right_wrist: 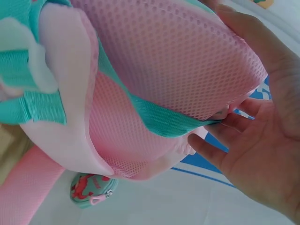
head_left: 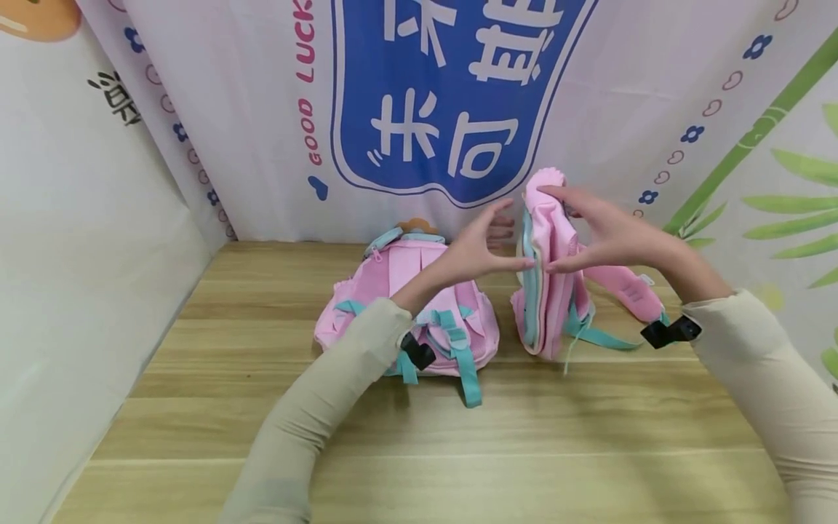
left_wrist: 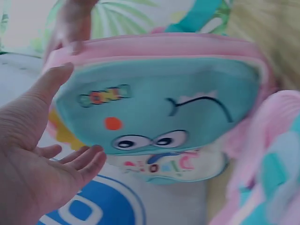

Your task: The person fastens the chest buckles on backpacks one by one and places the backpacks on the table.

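A pink and teal child's backpack [head_left: 553,320] stands upright on edge at the right of the table. Its teal front [left_wrist: 154,105] bears a cartoon face with two eyes, seen in the left wrist view. My right hand [head_left: 612,229] grips the upper part from the back side, thumb and fingers spread around it. In the right wrist view its fingertips are at the mesh back panel [right_wrist: 178,61] and a teal strap [right_wrist: 164,124]. Facing it, my left hand [head_left: 481,244] has fingers spread, thumb tip at the backpack's front edge.
A second pink backpack [head_left: 406,266] lies left of the standing one, its straps upward, under my left forearm. A pink shoulder strap [head_left: 628,291] stretches right across the wooden table [head_left: 262,422]. A small teal zip pouch [right_wrist: 84,201] shows below. A printed curtain [head_left: 262,145] hangs behind.
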`<state>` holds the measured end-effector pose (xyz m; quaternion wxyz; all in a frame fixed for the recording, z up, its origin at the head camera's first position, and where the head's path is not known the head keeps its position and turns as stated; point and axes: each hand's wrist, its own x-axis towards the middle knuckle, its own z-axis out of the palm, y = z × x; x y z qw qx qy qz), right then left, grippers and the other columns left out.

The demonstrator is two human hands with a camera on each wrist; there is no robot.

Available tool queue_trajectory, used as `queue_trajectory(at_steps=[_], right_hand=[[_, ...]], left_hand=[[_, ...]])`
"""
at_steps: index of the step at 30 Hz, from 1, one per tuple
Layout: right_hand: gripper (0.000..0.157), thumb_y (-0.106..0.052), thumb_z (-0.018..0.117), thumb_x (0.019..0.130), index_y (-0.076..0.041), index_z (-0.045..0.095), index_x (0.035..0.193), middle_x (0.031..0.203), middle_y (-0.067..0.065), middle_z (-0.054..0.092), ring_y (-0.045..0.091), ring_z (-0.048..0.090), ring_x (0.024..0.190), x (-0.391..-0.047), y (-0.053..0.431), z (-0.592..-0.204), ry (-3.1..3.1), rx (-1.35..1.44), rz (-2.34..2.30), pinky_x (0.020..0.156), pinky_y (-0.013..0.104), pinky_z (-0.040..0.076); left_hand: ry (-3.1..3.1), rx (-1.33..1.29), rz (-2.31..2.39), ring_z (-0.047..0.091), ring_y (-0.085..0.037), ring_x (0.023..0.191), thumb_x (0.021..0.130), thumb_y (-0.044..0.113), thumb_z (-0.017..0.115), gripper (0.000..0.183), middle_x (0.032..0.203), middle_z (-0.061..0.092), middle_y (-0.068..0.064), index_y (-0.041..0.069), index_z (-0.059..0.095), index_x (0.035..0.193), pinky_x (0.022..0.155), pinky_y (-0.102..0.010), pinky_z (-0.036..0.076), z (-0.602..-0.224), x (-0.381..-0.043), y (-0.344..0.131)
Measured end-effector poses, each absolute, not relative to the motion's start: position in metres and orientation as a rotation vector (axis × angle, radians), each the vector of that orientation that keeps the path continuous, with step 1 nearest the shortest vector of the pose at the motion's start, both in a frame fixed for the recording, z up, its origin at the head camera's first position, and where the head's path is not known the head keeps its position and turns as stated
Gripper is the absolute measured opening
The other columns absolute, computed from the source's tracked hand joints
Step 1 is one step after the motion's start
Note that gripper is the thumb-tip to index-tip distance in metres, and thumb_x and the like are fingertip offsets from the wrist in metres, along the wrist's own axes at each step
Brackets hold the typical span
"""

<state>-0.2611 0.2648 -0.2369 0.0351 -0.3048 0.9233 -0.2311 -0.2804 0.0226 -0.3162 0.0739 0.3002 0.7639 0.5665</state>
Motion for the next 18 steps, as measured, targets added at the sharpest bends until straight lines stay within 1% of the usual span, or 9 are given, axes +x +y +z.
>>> queue_trajectory(at_steps=[3, 5, 8, 12, 14, 18], right_hand=[[0.113, -0.031, 0.094, 0.072, -0.016, 0.025, 0.162, 0.164, 0.019, 0.031, 0.042, 0.033, 0.148, -0.261, 0.259, -0.239, 2.822, -0.958, -0.726, 0.112, 0.070, 0.032], [0.115, -0.030, 0.094, 0.072, -0.017, 0.024, 0.162, 0.165, 0.018, 0.029, 0.042, 0.033, 0.148, -0.262, 0.255, -0.241, 2.803, -0.972, -0.750, 0.111, 0.070, 0.034], [0.116, -0.029, 0.095, 0.071, -0.017, 0.024, 0.162, 0.164, 0.017, 0.030, 0.039, 0.036, 0.146, -0.263, 0.249, -0.245, 2.784, -1.021, -0.781, 0.111, 0.067, 0.038], [0.119, -0.027, 0.096, 0.070, -0.016, 0.021, 0.163, 0.164, 0.015, 0.031, 0.037, 0.040, 0.144, -0.265, 0.242, -0.250, 2.767, -1.081, -0.806, 0.110, 0.064, 0.040], [0.121, -0.026, 0.096, 0.070, -0.018, 0.019, 0.163, 0.165, 0.015, 0.029, 0.037, 0.039, 0.144, -0.265, 0.240, -0.252, 2.765, -1.082, -0.806, 0.110, 0.065, 0.040], [0.125, -0.026, 0.095, 0.071, -0.020, 0.013, 0.164, 0.168, 0.014, 0.021, 0.038, 0.031, 0.150, -0.265, 0.238, -0.254, 2.762, -1.055, -0.796, 0.111, 0.066, 0.039]], left_hand=[[2.295, 0.948, 1.771, 0.048, -0.033, 0.142, 0.082, 0.018, 0.085, 0.099, 0.156, 0.041, -0.019, 0.013, 0.024, 0.160, 0.114, -0.044, 0.045, -0.303, -0.281, 0.018], [2.318, 0.983, 1.769, 0.046, -0.034, 0.144, 0.082, 0.017, 0.085, 0.098, 0.157, 0.040, -0.017, 0.012, 0.025, 0.159, 0.114, -0.044, 0.044, -0.297, -0.282, 0.016], [2.361, 1.020, 1.731, 0.047, -0.032, 0.143, 0.081, 0.019, 0.086, 0.098, 0.158, 0.040, -0.015, 0.011, 0.027, 0.159, 0.114, -0.042, 0.045, -0.291, -0.283, 0.013], [2.428, 1.036, 1.641, 0.048, -0.030, 0.142, 0.079, 0.025, 0.088, 0.100, 0.159, 0.036, -0.012, 0.013, 0.029, 0.158, 0.112, -0.039, 0.047, -0.289, -0.283, 0.010], [2.451, 1.044, 1.603, 0.048, -0.030, 0.142, 0.078, 0.027, 0.089, 0.099, 0.159, 0.033, -0.012, 0.013, 0.032, 0.157, 0.111, -0.038, 0.047, -0.289, -0.283, 0.008], [2.508, 1.050, 1.539, 0.048, -0.030, 0.138, 0.076, 0.029, 0.090, 0.095, 0.157, 0.033, -0.013, 0.013, 0.037, 0.154, 0.108, -0.038, 0.050, -0.289, -0.283, 0.005]])
